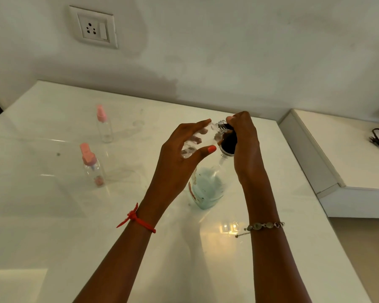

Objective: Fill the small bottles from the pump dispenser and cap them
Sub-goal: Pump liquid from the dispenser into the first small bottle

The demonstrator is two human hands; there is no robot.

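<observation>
Left hand (179, 154) grips the small clear bottle (202, 138): uncapped, tilted, threaded neck at the pump head (229, 143), above the pump dispenser (208, 189). Right hand (245, 145) is curled over the black pump head. Dispenser is clear with pale blue liquid; label unreadable. Far pink-capped bottle (104, 125) and near pink-capped bottle (92, 167) stand well left of the dispenser. Table (53, 215) edge is near the dispenser's right; the top runs wide to its left and front.
</observation>
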